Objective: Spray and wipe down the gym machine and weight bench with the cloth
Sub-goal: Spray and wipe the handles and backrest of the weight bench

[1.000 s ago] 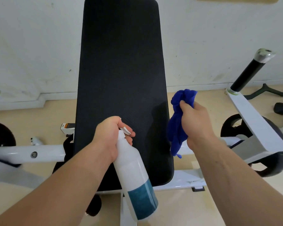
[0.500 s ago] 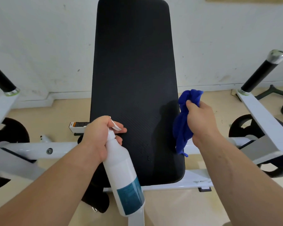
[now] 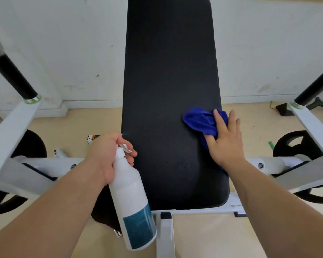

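The right hand [image 3: 225, 144], fingers flat and spread, is pressing the soft, limp blue cloth [image 3: 203, 121] onto the black bench pad [image 3: 168, 90] at its 3 o'clock edge, where it probably bunches unless pinned under the palm, while the left hand [image 3: 108, 153] is gripping the seemingly light spray bottle [image 3: 132, 202] by its neck at 7 o'clock.
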